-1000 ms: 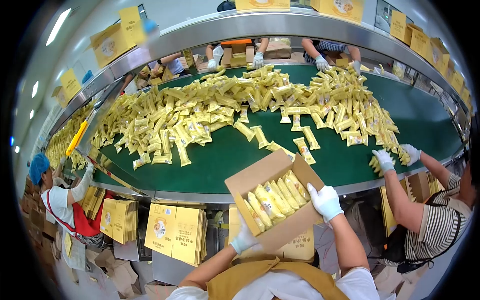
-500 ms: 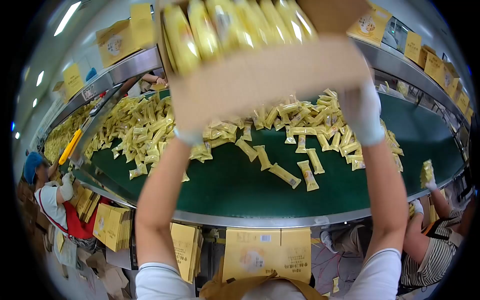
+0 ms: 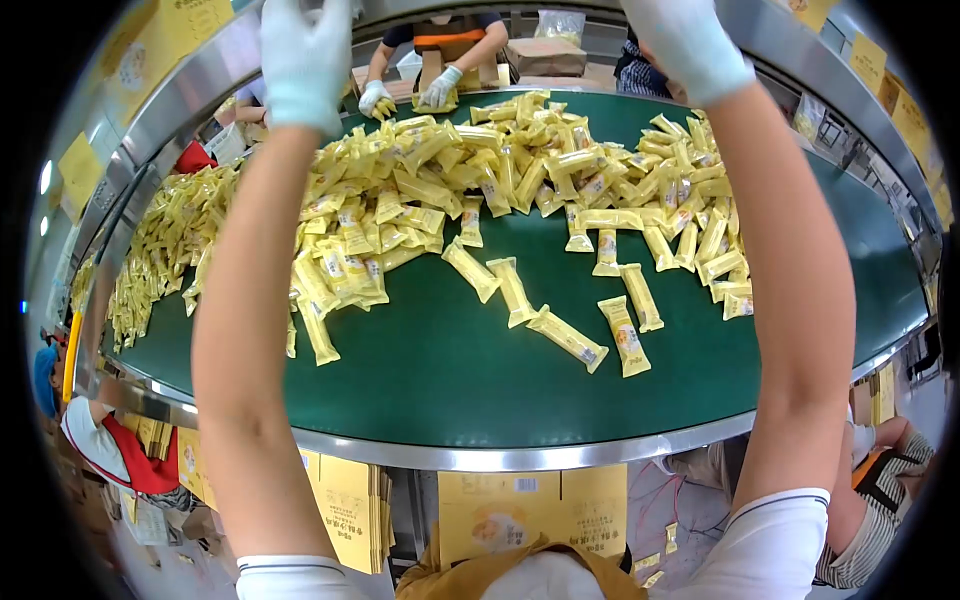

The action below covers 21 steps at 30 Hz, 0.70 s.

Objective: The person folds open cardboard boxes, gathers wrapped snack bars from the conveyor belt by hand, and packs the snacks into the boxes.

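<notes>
Both my arms reach up and forward over a green conveyor belt (image 3: 450,400). At the upper left, my left hand (image 3: 303,70), in a white glove, is near the overhead metal rail; its fingertips run out of view. My right hand (image 3: 690,45), also gloved, is raised at the upper right, its fingers cut off by the top edge. Whether either hand holds anything is hidden. Below and between them lies a heap of yellow wrapped snack bars (image 3: 520,165). Several single bars lie nearer me, among them a snack bar (image 3: 625,337) with its printed label up.
Stacked flat yellow cartons (image 3: 345,505) and a printed carton (image 3: 530,510) stand below the belt's metal edge (image 3: 520,458). Across the belt, a person's gloved hands (image 3: 437,88) handle bars. Other people work at left and right. More cartons (image 3: 868,60) line the upper rail.
The open cardboard box of yellow packs that both my hands carried has gone up out of view. My hands have moved up and farther apart.
</notes>
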{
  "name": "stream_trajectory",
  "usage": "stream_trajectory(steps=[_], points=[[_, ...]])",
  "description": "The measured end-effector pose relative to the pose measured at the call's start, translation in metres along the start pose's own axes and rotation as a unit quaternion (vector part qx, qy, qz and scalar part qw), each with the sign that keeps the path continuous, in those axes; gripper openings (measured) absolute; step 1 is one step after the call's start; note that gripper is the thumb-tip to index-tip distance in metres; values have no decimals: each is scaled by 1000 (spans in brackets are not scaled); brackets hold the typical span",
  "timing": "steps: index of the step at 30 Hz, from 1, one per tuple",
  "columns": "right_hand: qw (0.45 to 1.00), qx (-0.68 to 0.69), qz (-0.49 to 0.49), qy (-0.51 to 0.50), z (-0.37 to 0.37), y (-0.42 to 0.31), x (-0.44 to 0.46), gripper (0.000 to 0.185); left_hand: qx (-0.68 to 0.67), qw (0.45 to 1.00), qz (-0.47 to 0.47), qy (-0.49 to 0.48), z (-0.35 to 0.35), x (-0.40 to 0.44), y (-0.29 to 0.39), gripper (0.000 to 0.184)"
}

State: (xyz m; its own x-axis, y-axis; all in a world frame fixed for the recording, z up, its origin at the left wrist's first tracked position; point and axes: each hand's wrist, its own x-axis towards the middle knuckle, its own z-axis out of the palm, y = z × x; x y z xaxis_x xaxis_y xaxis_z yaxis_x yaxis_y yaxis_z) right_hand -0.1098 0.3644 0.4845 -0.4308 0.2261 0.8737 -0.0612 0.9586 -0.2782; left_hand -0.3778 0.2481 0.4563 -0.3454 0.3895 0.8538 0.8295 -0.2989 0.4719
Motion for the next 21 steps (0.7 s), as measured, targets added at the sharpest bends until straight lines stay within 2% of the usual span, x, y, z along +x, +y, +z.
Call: stream_trajectory(steps=[1,2,3,4,6,7,9,10,12,13,14,16,18,20,21], points=[[999,-10,-50,-16,1,19,-26,48,20,999,40,12,8,-24,-4,49],[994,-18,-99,-30,3,37,-52,39,57,991,123,20,21,-60,-23,48],[1000,21,15,-5,6,53,-92,41,78,987,133,-50,33,-97,-44,38],[993,-117,-30,-3,2,78,-124,38,98,978,142,-121,45,-135,-67,31],[965,-234,109,-51,-23,141,-208,35,108,962,-57,-245,57,-208,-114,48],[934,-290,197,-74,-43,163,-247,35,232,938,-52,-251,60,-233,-131,54],[865,-376,320,-88,-83,198,-311,44,466,846,-36,-256,61,-265,-160,68],[824,-401,389,-93,-102,222,-345,48,479,818,-59,-314,60,-267,-172,78],[822,-322,466,-64,-137,278,-412,54,437,854,-32,-282,70,-260,-188,78],[824,-319,461,-77,-145,298,-434,63,424,848,-109,-299,79,-248,-184,78],[801,-337,486,-89,-136,295,-426,66,361,863,-176,-305,88,-236,-191,80],[752,-370,535,-108,-103,274,-390,73,343,884,-133,-289,102,-225,-231,82],[756,-368,531,-103,-98,322,-403,78,304,862,-160,-372,111,-198,-257,87],[674,-450,562,-163,-49,287,-356,76,291,862,-158,-383,119,-190,-253,86],[685,-452,545,-169,-35,295,-355,77,290,860,-150,-393,122,-191,-253,82]])
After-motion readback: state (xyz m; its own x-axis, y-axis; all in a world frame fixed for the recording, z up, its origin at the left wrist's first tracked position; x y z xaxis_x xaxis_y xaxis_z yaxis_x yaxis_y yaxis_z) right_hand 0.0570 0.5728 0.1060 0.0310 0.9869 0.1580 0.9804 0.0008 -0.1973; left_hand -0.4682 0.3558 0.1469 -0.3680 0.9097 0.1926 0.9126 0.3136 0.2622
